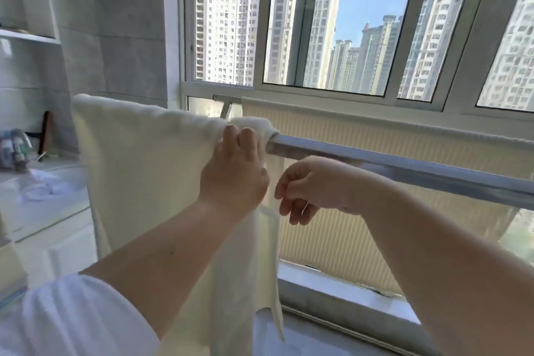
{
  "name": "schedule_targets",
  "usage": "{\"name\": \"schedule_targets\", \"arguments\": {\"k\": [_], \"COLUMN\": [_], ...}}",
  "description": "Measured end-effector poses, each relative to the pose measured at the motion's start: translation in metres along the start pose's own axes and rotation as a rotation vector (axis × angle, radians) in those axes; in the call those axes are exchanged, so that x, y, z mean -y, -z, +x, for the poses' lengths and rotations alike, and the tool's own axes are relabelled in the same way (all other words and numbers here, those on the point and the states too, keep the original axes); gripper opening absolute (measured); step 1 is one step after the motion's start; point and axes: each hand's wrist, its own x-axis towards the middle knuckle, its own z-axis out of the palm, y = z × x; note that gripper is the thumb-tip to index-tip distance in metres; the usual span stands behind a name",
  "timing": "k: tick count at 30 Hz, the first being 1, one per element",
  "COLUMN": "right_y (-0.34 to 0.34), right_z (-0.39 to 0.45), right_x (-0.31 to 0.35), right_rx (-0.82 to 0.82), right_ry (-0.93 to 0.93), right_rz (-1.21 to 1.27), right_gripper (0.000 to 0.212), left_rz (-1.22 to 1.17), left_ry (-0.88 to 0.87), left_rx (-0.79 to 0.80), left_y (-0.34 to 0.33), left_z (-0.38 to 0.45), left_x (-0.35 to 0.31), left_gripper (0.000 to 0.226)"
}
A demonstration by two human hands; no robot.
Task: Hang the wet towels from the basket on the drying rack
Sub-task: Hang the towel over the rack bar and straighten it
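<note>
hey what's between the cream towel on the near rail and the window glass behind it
In the head view, a second rail behind the near rail carries a ribbed towel, which hangs between the cream towel and the window.
</note>
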Motion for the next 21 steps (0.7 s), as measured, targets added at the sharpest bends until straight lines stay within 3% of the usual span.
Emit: {"name": "schedule_targets", "arguments": {"k": [2, 4, 6, 8, 11, 14, 18, 21], "right_y": [-0.004, -0.007, -0.005, -0.004, -0.007, -0.018, -0.019, -0.01], "right_z": [0.003, 0.015, 0.022, 0.03, 0.045, 0.061, 0.077, 0.087], "right_x": [-0.028, -0.054, -0.069, -0.072, -0.065, -0.057, -0.056, -0.068], "right_rx": [0.03, -0.155, -0.331, -0.309, -0.249, -0.296, -0.299, -0.182], "right_ry": [-0.038, 0.054, 0.143, 0.196, 0.255, 0.291, 0.352, 0.48], "right_rz": [-0.283, -0.316, 0.014, 0.32, 0.413, 0.477, 0.7, 0.882], "right_gripper": [0.02, 0.027, 0.03, 0.021, 0.02, 0.013, 0.006, 0.022], "left_rz": [0.007, 0.004, 0.004, -0.002, 0.024, 0.075, 0.243, 0.44], "left_ry": [0.041, 0.077, 0.052, 0.013, 0.038, 0.074, 0.207, 0.167], "left_rx": [-0.065, -0.125, -0.178, -0.191, -0.143, -0.102, 0.026, 0.0], "left_y": [-0.005, -0.009, -0.009, -0.005, 0.005, 0.007, 0.001, -0.005], "left_z": [-0.007, -0.015, -0.023, -0.025, -0.017, -0.014, -0.014, -0.01], "left_x": [-0.005, -0.005, -0.011, -0.012, -0.004, 0.007, 0.002, -0.002], "left_gripper": [0.035, 0.029, 0.016, 0.008, 0.014, 0.019, 0.05, 0.044]}}
